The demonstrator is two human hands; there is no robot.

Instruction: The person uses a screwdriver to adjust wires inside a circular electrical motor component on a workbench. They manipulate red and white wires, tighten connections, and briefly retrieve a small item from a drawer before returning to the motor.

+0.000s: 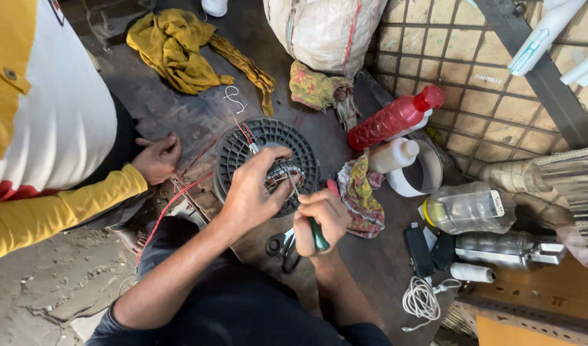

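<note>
Left hand [252,192] grips the copper-wound motor core [282,174], seated at the centre of a round black slotted housing [268,160] mid-worktop [377,263]. Right hand [321,221], at five o'clock of the core, is closed round a green-handled screwdriver [317,236] (tip toward the windings). Red bottle [396,116] lies at two o'clock; another person's hand [158,159] rests at nine o'clock.

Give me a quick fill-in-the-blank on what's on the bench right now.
1. The right hand grips a tool with a ____ handle.
2. The left hand rests on the round black ____ housing holding the windings.
3. The red bottle lies on its ____.
4. A coiled ____ cable lies near the bench's front edge.

Missing words: green; ribbed; side; white
</note>
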